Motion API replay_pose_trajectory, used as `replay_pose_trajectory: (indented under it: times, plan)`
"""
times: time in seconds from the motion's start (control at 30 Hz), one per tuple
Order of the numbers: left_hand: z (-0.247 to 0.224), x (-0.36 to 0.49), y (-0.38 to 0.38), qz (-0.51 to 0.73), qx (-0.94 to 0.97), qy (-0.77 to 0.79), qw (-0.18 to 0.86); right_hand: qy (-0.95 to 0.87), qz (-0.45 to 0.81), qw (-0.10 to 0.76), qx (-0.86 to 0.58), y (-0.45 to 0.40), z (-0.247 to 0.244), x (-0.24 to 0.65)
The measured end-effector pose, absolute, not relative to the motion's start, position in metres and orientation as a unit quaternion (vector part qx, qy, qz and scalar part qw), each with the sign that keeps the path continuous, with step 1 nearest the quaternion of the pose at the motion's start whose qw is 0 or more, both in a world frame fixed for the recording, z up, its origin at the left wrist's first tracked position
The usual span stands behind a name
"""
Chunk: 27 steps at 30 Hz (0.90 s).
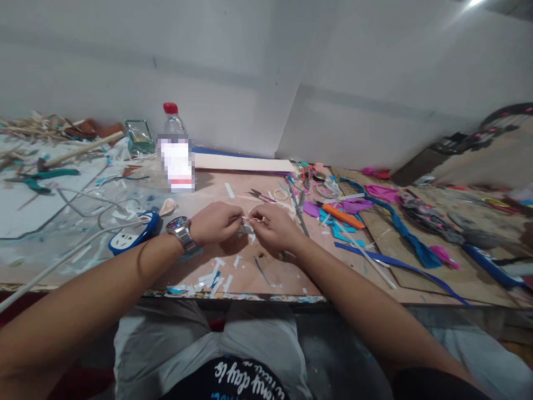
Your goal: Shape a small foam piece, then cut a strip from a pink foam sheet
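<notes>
My left hand [217, 221], with a metal watch [181, 231] on its wrist, is closed in a pinch over the middle of the table. My right hand [272, 225] faces it, thumb and fingers also pinched together. Between the two sets of fingertips runs a small, thin, pale strip [248, 220], which both hands grip. It is too small to tell its kind. Crumpled white scraps [250, 233] show just under the fingers. On the table below lie several cut white paper bits [216, 278].
A blue power strip [135, 233] with white cables sits at left, near teal-handled pliers [45, 180]. A red-capped bottle [170, 114] stands behind. At right lie an orange utility knife [342, 215], scissors [266, 196], a blue ribbon [400, 230] and coloured scraps. A wall closes the back.
</notes>
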<state>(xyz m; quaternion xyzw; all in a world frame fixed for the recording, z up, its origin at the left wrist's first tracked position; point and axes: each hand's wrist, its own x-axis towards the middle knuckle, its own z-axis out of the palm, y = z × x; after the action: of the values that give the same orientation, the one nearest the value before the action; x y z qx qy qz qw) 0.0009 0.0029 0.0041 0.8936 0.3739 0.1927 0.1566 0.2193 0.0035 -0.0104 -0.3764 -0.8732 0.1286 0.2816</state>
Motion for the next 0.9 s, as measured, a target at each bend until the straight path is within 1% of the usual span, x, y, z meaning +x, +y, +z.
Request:
replay_pose_trajectory:
  times: [0.13,0.3,0.5,0.7,0.83,0.9]
  plan:
    - [0.0047,0.0002,0.0022,0.196,0.895,0.361,0.175,-0.875,0.113,0.290,-0.371,0.0041,-0.0119,0.2205]
    - [0.0026,-0.0003,0.0035,0.202,0.890,0.335,0.236,-0.883,0.106,0.288,-0.356,0.0026,-0.0089,0.2204]
    - [0.0017,0.0002,0.0061,0.197,0.874,0.338,0.288,-0.881,0.107,0.293,-0.356,0.0030,-0.0065,0.2202]
    - [0.0041,-0.0018,0.0051,0.202,0.868,0.350,0.289,-0.875,0.102,0.296,-0.370,0.0050,-0.0057,0.2226]
    - [0.0032,-0.0024,0.0047,0.183,0.851,0.362,0.333,-0.879,0.108,0.294,-0.361,0.0029,-0.0062,0.2228]
    - [0.0011,-0.0024,0.0058,0.179,0.851,0.359,0.338,-0.883,0.116,0.292,-0.349,0.0016,-0.0064,0.2219]
